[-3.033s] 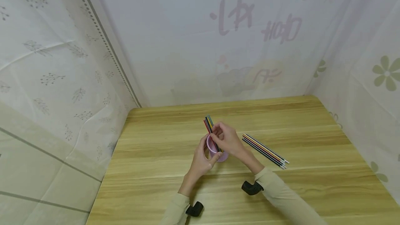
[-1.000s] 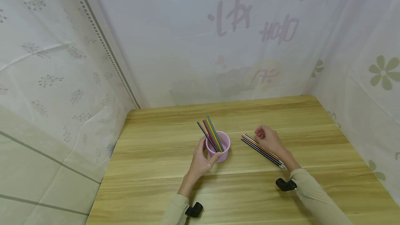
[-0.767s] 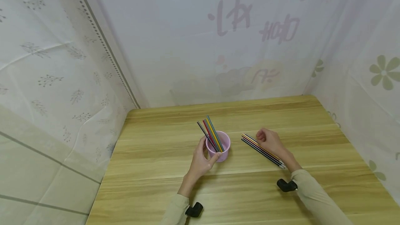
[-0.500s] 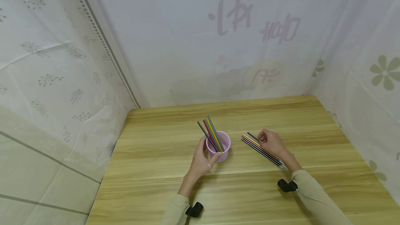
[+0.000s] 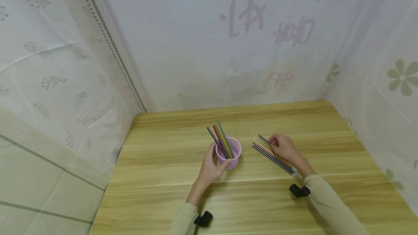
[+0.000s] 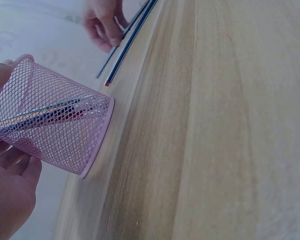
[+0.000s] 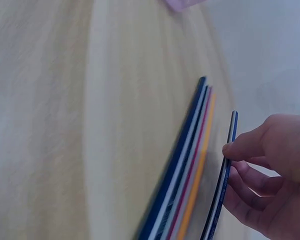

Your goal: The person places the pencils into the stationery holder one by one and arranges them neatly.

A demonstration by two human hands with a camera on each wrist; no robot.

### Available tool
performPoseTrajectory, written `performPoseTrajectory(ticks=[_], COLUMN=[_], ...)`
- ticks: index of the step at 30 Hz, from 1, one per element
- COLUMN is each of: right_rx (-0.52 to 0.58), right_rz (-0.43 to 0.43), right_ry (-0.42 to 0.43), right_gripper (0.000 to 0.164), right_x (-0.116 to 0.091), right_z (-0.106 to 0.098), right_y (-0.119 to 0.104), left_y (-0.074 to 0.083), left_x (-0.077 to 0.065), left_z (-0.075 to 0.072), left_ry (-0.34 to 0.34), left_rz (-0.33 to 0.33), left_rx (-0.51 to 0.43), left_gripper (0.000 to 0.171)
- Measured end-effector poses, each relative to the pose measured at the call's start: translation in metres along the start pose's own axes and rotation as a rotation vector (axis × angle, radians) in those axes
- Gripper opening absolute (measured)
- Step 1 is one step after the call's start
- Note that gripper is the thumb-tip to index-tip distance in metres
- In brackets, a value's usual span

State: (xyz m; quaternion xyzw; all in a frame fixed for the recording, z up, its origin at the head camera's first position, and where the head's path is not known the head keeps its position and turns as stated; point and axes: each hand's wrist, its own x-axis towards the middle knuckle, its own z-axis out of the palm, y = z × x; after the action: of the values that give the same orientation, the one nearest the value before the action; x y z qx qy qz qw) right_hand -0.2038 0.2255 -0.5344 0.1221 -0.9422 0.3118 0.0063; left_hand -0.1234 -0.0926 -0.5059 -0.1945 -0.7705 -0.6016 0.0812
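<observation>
A pink mesh pen cup point(image 5: 232, 164) stands on the table with several pencils point(image 5: 222, 139) leaning out of it towards the back left. My left hand point(image 5: 209, 168) grips the cup round its side, thumb near the front rim. In the left wrist view the mesh point(image 6: 55, 110) shows the pencils' lower ends inside. To the right, my right hand point(image 5: 285, 148) pinches a dark striped pencil point(image 7: 222, 185) between thumb and fingers, its far end tilted up. Just left of that hand lies a row of pencils point(image 5: 272, 158), dark, red and orange, side by side on the table.
The wooden table point(image 5: 163, 191) reaches back to a printed cloth backdrop point(image 5: 196, 46), with more cloth along the left and right sides. Black wrist cameras point(image 5: 203, 219) sit at both sleeves.
My right hand has gone from the cup to the pencil row on the right. It has drawn one dark pencil away from the row and lifted its far end. The left hand stays on the cup.
</observation>
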Motion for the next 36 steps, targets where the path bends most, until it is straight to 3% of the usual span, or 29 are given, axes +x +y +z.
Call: performPoseTrajectory(ticks=[18, 28, 36], right_rx=[0.063, 0.184, 0.237], right_rz=[-0.172, -0.136, -0.194], right_ry=[0.097, 0.092, 0.173], right_gripper=[0.013, 0.017, 0.017], right_x=[0.005, 0.01, 0.017], right_z=[-0.021, -0.035, -0.038], right_y=[-0.07, -0.113, -0.14], left_y=[-0.004, -0.004, -0.004], left_x=[-0.001, 0.0, 0.0], left_z=[0.001, 0.001, 0.001], left_ry=[0.001, -0.013, -0.009], left_rz=[-0.004, -0.026, -0.017], left_rx=[-0.015, -0.026, -0.019], left_gripper=[0.075, 0.076, 0.075])
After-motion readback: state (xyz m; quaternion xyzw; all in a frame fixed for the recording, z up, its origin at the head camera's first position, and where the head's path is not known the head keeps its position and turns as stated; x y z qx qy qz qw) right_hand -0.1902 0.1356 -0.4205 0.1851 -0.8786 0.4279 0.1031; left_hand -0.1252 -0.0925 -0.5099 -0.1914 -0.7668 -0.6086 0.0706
